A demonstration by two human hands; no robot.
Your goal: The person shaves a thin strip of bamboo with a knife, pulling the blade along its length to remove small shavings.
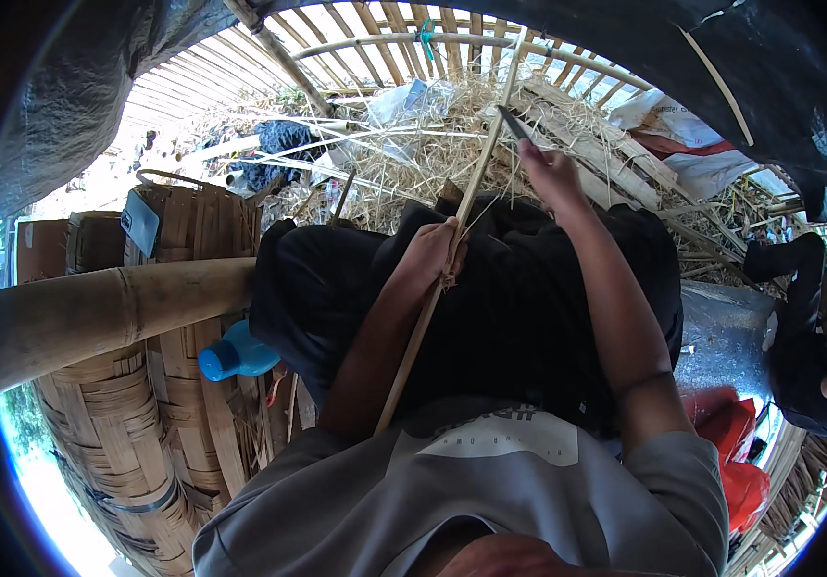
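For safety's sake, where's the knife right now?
In the head view, the knife is upper right of centre, in the right hand, blade at the strip.

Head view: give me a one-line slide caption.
The left hand grips a long pale strip; the right hand holds a knife close to it, straw-like scraps beyond.

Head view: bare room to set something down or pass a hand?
Pass a hand: over the dark trousers, between the bamboo strip and right forearm. Set down: probably the shiny dark sheet, between the trousers and the co-worker's leg; a pale scrap lies there. Crowded: straw beyond the trousers, woven baskets, blue bottle at left.
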